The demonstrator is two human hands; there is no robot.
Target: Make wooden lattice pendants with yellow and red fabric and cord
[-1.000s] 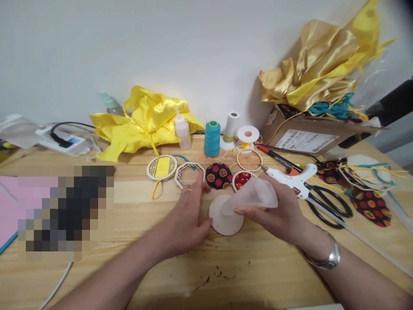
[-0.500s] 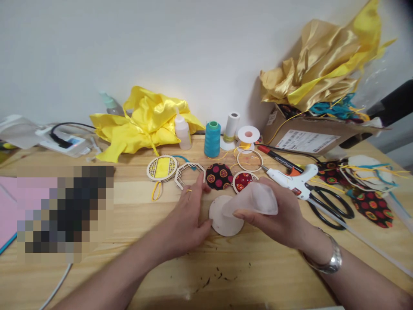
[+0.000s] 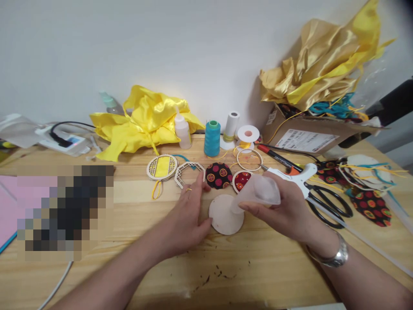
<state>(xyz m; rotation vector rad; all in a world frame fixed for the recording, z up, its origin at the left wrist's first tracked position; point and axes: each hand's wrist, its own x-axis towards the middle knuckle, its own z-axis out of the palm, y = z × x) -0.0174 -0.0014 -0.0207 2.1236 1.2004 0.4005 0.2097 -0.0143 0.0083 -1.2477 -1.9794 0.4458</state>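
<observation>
Tilted translucent bottle (image 3: 256, 193) at a pale disc (image 3: 226, 220), centre of frame: seemingly mid-application.
Right hand (image 3: 287, 211) grips it; left hand (image 3: 189, 217) fingers spread, thumb at disc's edge. Control seems needed.

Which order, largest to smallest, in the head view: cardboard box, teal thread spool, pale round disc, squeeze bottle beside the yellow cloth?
1. Cardboard box
2. Pale round disc
3. Teal thread spool and squeeze bottle: too alike to rank
</observation>
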